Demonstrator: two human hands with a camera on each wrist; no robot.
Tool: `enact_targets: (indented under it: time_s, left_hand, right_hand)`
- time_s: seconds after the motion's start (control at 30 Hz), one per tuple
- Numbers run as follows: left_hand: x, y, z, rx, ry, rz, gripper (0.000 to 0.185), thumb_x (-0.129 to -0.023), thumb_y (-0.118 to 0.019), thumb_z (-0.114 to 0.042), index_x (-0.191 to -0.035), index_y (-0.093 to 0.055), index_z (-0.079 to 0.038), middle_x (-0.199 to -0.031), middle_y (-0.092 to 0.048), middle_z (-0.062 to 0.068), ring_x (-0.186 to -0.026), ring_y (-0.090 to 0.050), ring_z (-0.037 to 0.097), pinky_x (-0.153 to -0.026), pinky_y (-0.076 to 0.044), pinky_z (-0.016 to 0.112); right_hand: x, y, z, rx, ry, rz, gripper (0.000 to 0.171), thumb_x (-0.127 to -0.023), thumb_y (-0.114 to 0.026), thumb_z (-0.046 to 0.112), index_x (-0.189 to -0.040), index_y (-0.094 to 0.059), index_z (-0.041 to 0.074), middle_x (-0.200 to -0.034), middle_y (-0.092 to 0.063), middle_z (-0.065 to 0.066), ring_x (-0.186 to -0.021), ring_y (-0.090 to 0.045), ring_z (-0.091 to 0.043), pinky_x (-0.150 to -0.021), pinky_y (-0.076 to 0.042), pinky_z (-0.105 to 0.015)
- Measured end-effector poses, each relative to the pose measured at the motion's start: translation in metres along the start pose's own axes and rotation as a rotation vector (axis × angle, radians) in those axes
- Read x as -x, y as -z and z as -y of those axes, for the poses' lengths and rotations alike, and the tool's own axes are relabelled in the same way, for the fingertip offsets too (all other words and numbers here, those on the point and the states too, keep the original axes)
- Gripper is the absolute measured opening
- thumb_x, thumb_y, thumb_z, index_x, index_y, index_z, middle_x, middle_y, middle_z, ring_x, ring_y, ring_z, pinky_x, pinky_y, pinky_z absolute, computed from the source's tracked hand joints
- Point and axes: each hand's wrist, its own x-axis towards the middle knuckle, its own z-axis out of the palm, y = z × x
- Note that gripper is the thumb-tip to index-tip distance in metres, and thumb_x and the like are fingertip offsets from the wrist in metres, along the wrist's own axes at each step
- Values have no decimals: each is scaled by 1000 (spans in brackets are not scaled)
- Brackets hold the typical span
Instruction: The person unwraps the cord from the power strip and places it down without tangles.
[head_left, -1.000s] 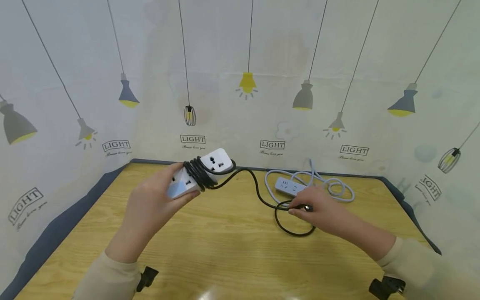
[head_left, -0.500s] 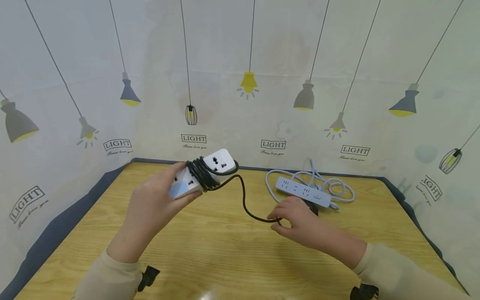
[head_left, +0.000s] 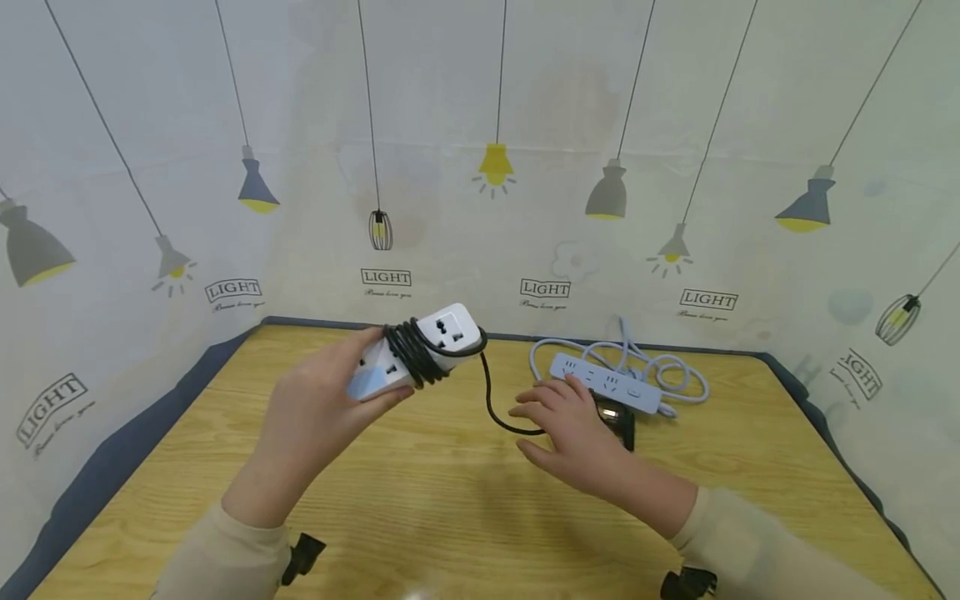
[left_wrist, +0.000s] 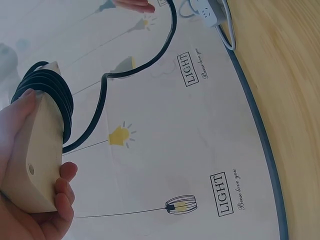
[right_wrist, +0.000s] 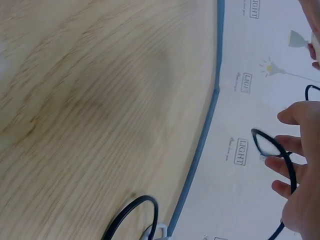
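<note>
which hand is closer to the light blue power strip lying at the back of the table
Right. The right hand hovers just in front of the light blue power strip, fingertips almost at its near edge. The left hand is well off to its left, holding the white power strip wrapped in black cord.

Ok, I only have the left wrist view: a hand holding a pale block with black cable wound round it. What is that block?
Observer: A white power strip; the head view shows its sockets facing up, held off the table by the left hand.
Operator: Where does the loose black cable go?
Observer: From the coil it drops to the table and runs under the right hand; the black cable ends at a black plug beside that hand.
Operator: Is the right hand gripping it?
Observer: No, its fingers are spread, and the cable crosses them in the right wrist view.
Operator: Anything else there?
Observer: A second strip with a pale cord lies just behind that hand.
</note>
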Motion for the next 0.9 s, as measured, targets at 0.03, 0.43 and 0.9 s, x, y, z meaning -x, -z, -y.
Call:
enact_targets:
  time_s: [0.03, 0.43, 0.9]
  left_hand:
    - [0, 0, -1, 2, -6, -2, 70, -72, -86, -39, -127, -60, -6, -107, -69, 16, -78, -65, 28, -57, -52, 41]
    - [-4, -2, -10, 19, -9, 7, 69, -72, -86, -39, -127, -60, -7, -105, -69, 15, -78, -65, 27, -57, -51, 41]
    - [-8, -6, -21, 69, -37, -31, 71, -71, -87, -40, -127, -60, -5, -107, -69, 15, -79, -65, 27, -58, -52, 39]
  right_hand:
    - [-1, 1, 2, 3, 3, -18, 32, -85, -75, 27, -114, -69, 15, -121, -61, -2, -122, -47, -25, -109, -17, -60]
    - [-14, 13, 31, -186, 68, -113, 33, -88, -72, 19, -118, -65, 10, -125, -58, -5, -120, -49, -24, -104, -33, -51]
    - [-26, 15, 61, -562, 100, -262, 41, -90, -67, 8, -130, -59, 4, -136, -55, -9, -126, -50, -23, -100, -42, -43]
